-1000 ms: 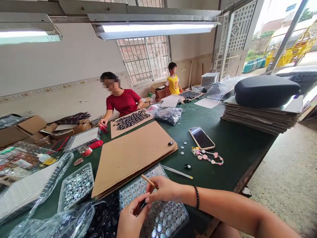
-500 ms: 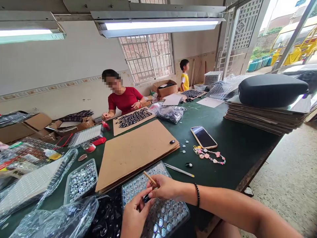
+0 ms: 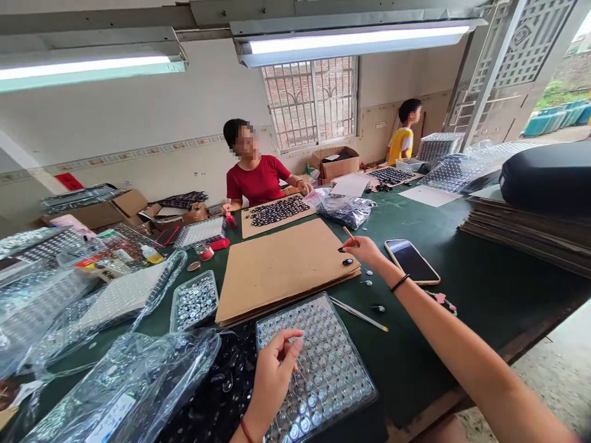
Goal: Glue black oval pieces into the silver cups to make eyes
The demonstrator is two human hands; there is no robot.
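My right hand (image 3: 364, 251) reaches over the right corner of the stacked cardboard sheets (image 3: 281, 264). It pinches a thin wooden stick (image 3: 349, 234), and a small black piece (image 3: 342, 250) shows at its fingertips. Just below lies another small black piece (image 3: 348, 262) on the cardboard. My left hand (image 3: 278, 368) hovers over a clear plastic tray (image 3: 339, 344) holding rows of round silvery pieces. Its thumb and forefinger are apart, with nothing seen between them. Left of the tray, many glossy black pieces (image 3: 226, 375) lie in a dark heap.
A white pen (image 3: 360, 314), a phone (image 3: 412, 261) and a beaded strap (image 3: 443, 301) lie on the right. A plastic tub (image 3: 194, 301) of silvery pieces stands left of the cardboard. Across the table sits a person in red (image 3: 261, 178) by a board (image 3: 277, 212) of black pieces.
My hands have parted. My right hand has moved up and away to the cardboard corner with the stick and black piece; my left hand stays over the tray, fingers loosened. The view has turned left.
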